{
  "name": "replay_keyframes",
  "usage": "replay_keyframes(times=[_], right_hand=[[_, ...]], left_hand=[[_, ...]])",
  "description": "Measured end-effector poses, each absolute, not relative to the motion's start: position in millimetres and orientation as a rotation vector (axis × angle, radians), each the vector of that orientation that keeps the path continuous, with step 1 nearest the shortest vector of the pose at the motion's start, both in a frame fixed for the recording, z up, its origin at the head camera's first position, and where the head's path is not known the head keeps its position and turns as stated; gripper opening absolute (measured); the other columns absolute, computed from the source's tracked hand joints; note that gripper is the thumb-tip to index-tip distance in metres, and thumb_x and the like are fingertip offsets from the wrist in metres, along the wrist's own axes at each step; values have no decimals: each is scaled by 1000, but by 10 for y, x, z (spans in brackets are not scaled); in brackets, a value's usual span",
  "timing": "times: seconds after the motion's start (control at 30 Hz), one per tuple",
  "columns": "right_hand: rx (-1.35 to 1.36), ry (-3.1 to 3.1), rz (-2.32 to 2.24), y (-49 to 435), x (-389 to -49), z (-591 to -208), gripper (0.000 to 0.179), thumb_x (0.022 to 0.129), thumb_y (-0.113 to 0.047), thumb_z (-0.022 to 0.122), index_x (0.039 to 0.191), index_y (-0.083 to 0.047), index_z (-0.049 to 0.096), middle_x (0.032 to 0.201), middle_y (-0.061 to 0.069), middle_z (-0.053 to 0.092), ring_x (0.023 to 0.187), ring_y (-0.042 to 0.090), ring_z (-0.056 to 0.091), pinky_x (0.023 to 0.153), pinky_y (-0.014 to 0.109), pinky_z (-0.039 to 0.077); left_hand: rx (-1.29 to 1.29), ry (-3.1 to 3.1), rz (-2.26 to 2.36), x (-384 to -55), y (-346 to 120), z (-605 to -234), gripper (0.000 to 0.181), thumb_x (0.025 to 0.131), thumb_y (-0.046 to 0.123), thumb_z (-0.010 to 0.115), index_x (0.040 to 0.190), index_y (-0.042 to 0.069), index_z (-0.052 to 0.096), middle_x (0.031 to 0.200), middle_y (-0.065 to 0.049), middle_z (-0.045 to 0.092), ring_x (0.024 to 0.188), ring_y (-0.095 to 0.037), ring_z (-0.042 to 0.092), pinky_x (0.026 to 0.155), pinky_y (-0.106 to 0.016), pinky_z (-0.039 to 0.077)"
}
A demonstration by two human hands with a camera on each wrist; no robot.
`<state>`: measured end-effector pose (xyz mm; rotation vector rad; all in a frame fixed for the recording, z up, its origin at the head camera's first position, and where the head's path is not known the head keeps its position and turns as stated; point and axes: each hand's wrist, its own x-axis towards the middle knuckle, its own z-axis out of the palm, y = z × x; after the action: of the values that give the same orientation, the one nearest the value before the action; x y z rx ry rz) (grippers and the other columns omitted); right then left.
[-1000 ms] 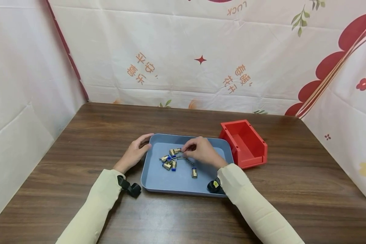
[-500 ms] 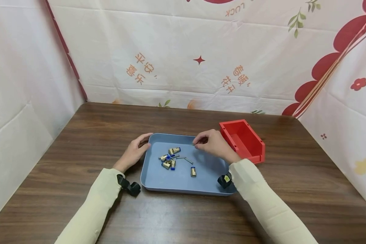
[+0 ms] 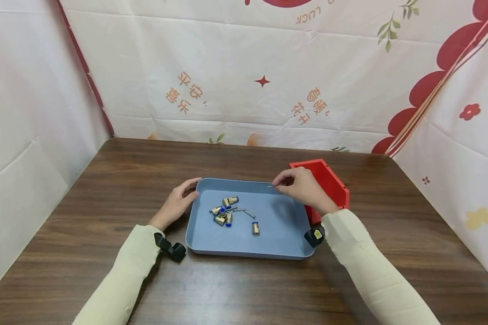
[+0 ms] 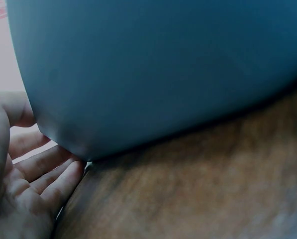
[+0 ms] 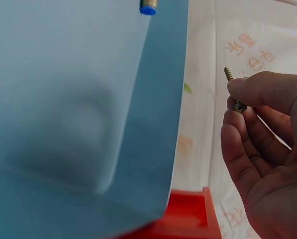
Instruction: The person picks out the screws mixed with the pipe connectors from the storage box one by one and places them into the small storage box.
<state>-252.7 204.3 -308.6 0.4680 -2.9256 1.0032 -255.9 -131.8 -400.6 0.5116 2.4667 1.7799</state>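
My right hand [image 3: 302, 187] pinches a small screw [image 5: 228, 74] between thumb and fingers, above the tray's far right corner. The screw's threaded end and cross-slot head show in the right wrist view. My left hand [image 3: 175, 204] rests at the left side of a blue-grey tray [image 3: 276, 243], fingers against its outer wall in the left wrist view. Inside the tray lies a cluster of brass fittings with blue ends [image 3: 229, 220], with several loose screws [image 3: 250, 214] beside it. A single brass fitting [image 3: 255, 229] lies apart, nearer the front.
A red plastic bin [image 3: 336, 186] stands against the tray's right side, partly hidden by my right hand and wrist. Both stand on a brown wooden table [image 3: 236, 289]. A white printed cloth [image 3: 227, 58] hangs behind the table and along its sides.
My right hand has lifted the screw from near the fittings and carried it right and away from me, toward the red bin. The left hand keeps its place at the tray.
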Motion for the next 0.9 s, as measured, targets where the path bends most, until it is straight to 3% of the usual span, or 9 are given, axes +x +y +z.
replay_keyframes(times=[0.6,0.9], right_hand=[[391,-2914,957,2411,-2534,-3021,12,84,-8,69,95,-5,74,88,9,71,73,21,59,66,28,52],[339,-2926,929,2564,-2502,-2984,15,85,-10,69,98,-7,73,95,12,68,82,24,59,70,27,53]], left_hand=[[521,2463,1778,-2559,-1320,-4013,44,100,10,45,143,1,39,141,-25,45,130,-38,44,108,-54,34],[517,2470,1771,-2549,-1319,-4003,45,100,10,45,143,1,38,142,-25,43,131,-39,42,108,-54,34]])
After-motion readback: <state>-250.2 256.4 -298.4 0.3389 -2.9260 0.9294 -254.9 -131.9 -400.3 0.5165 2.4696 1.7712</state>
